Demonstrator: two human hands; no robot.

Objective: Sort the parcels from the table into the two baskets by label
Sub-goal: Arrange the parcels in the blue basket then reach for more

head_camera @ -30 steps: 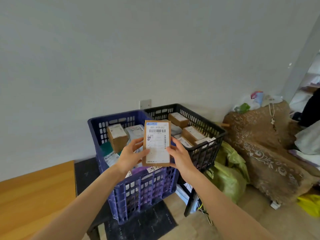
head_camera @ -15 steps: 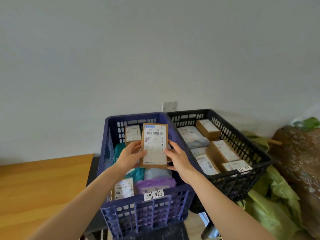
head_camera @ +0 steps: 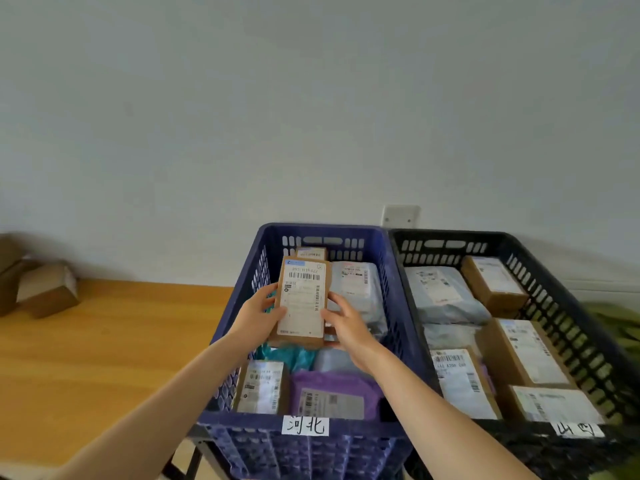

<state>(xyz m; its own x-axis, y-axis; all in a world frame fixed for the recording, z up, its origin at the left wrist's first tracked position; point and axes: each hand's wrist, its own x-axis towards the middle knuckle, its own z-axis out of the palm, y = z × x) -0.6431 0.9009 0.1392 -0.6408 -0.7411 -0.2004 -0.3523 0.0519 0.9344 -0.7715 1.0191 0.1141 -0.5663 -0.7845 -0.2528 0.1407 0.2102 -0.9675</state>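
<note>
Pointing away lengthwise, parcel (head_camera: 302,301) over blue basket (head_camera: 325,228)

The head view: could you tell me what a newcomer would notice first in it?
A labelled cardboard parcel sits centre frame, gripped by the left hand and right hand above the blue basket. A black basket stands to its right, both well filled. On the wooden table, far left, lie brown boxes.

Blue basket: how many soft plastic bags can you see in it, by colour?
Grey bags: 2
Teal bag: 1
Purple bag: 1
Total: 4 in view; any others under them are hidden.
</note>
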